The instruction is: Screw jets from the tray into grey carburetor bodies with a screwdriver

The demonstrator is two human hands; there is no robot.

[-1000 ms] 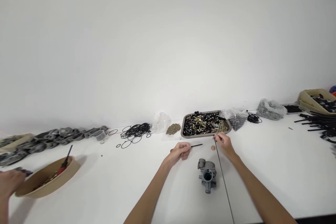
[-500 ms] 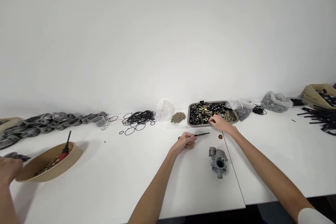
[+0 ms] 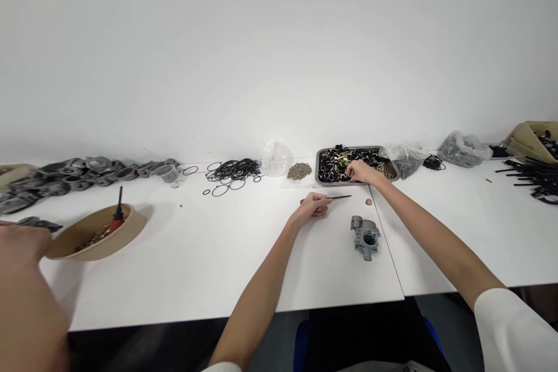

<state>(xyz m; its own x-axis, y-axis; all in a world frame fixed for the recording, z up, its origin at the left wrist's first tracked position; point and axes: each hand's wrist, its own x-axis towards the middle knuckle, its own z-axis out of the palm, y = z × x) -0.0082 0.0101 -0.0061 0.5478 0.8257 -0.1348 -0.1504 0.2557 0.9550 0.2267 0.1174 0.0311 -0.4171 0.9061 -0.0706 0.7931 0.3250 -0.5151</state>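
No text, label, brand, number or sign can be read anywhere in this view.

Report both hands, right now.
Left hand: closed around a red-handled screwdriver.
Right hand: fingers at the small parts in the metal tray; whether they grip one cannot be told.

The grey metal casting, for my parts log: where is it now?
In the head view, the grey metal casting sits right of centre, just left of the table seam, below the tan disc.
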